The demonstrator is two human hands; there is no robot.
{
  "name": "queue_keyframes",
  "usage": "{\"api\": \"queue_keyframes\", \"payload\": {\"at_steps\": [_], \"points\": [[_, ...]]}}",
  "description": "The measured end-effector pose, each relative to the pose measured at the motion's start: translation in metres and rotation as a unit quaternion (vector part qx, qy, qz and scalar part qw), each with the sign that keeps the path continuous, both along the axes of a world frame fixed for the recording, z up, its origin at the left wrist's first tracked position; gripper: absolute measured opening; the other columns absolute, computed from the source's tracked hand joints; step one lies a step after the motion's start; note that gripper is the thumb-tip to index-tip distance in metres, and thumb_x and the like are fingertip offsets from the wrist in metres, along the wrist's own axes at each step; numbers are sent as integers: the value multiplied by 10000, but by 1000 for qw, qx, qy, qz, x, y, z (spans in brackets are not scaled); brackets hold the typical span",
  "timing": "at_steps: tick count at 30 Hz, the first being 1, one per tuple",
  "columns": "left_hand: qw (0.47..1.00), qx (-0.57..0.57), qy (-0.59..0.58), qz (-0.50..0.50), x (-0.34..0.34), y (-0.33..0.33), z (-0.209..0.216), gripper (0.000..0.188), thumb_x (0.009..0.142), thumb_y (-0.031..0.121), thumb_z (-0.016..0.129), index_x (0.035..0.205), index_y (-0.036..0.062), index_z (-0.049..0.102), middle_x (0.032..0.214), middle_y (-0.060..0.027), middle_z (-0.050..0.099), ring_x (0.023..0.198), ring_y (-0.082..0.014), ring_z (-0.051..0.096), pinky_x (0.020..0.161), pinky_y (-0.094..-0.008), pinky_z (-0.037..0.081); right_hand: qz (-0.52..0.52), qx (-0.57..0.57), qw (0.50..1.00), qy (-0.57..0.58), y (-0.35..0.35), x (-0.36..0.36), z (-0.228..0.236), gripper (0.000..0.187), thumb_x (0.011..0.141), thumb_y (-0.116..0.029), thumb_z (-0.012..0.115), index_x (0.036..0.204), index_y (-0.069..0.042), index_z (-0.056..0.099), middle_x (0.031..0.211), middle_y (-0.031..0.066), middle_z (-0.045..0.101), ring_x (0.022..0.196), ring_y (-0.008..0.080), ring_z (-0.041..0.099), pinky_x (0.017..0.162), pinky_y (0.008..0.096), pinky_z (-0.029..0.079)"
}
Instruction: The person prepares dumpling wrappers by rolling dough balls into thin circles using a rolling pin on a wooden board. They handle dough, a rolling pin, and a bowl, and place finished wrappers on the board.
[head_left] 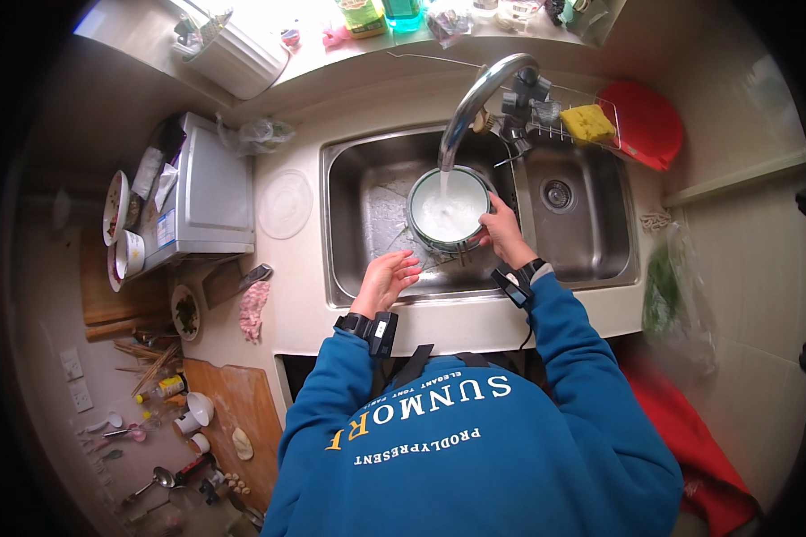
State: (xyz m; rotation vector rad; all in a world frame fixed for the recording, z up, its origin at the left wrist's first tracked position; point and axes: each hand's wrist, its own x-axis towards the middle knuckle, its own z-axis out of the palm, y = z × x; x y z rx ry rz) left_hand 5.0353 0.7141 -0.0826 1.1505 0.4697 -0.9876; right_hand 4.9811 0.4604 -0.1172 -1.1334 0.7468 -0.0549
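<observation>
While upright, bowl [422, 212] in right grip [503, 231]

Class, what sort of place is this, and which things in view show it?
Most likely a home kitchen: a steel double sink with a running tap, a yellow sponge in a wire rack, and wooden boards at left.

Here I am by the pale countertop [294, 279], with a double steel sink [361, 208] let into it. Left of the larger basin, a round translucent lid [285, 204] lies flat! Behind that slumps a crumpled clear plastic bag [266, 134]. A boxy grey appliance [217, 199] stands farther left, and a red basin [647, 125] occupies the far right corner.
</observation>
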Motion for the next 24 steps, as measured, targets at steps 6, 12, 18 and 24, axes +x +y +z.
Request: {"api": "queue_keyframes", "payload": {"at_steps": [6,12,18,24], "points": [[1000,-1,2,-17,-2,-5,0,275,939,130,548,1140,-58,546,1000,-177,621,837,-248,638,737,-335,549,17,32,999,3,5,-3,-7,733,754,45,467,1455,-47,270,914,157,630,525,237,651,339,239,418],[1000,9,6,-20,4,-8,-3,290,955,143,524,1153,-68,527,1006,-187,615,844,-256,636,755,-343,549,-15,11,1000,-16,9,-12,-3,728,759,62,458,1454,-63,283,946,172,610,522,221,638,352,242,427],[999,-15,-20,-35,14,-24,-6,339,982,165,467,1216,-75,412,1075,-215,573,858,-264,633,770,-352,556,36,45,998,-32,3,-13,13,719,762,52,504,1445,-62,311,877,107,619,538,168,628,356,217,413],[996,-17,-58,-64,18,-44,1,305,934,58,409,1200,-91,418,1077,-224,559,839,-283,641,709,-352,580,41,17,999,-8,2,-17,26,705,771,47,515,1440,-62,323,966,116,617,575,160,639,363,220,416]]}}
